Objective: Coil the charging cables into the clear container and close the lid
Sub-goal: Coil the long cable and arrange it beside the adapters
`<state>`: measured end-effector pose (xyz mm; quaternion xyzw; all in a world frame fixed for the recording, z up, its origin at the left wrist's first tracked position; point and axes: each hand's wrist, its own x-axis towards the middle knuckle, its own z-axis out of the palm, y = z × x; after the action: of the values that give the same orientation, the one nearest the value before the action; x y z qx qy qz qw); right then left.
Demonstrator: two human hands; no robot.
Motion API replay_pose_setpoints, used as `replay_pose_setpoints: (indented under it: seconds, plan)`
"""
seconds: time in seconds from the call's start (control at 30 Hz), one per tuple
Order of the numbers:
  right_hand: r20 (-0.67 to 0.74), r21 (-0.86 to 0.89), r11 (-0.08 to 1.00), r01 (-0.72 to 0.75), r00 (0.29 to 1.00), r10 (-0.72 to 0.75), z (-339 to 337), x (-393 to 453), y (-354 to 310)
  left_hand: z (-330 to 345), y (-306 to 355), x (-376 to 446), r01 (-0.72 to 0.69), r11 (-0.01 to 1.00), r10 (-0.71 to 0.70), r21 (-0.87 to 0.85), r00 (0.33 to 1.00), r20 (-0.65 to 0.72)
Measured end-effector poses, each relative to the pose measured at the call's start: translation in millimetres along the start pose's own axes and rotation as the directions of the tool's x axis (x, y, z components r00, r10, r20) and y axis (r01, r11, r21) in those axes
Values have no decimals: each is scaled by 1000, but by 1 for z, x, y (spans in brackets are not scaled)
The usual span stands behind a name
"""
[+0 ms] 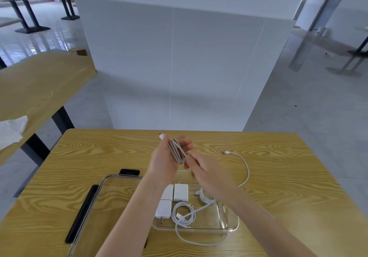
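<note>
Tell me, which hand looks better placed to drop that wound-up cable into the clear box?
Probably the left hand: it already holds the coiled cable above the clear container. The right hand only pinches the cable's loose tail, which trails across the table.

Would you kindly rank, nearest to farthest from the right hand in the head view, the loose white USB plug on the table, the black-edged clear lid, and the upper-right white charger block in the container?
From the right hand:
1. White charger block, just below it in the clear container.
2. Loose white USB plug, up and right.
3. Black-edged clear lid, far left.
</note>
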<state>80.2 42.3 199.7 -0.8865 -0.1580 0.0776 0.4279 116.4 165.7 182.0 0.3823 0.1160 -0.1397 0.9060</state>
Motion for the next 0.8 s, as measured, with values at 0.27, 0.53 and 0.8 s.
replay_pose_setpoints:
  seconds: [0.27, 0.53, 0.8]
  plan:
    - [412, 5, 986, -168, 898, 151, 20, 5, 46, 9, 28, -16, 104, 991, -79, -81, 962, 262]
    - [289, -275, 957, -97, 941, 178, -15, 44, 55, 14, 13, -36, 97, 884, -339, 457, 807, 483]
    - [53, -603, 796, -54, 993, 108, -53, 48, 8, 0, -17, -16, 139, 564, -260, 814, 966, 15]
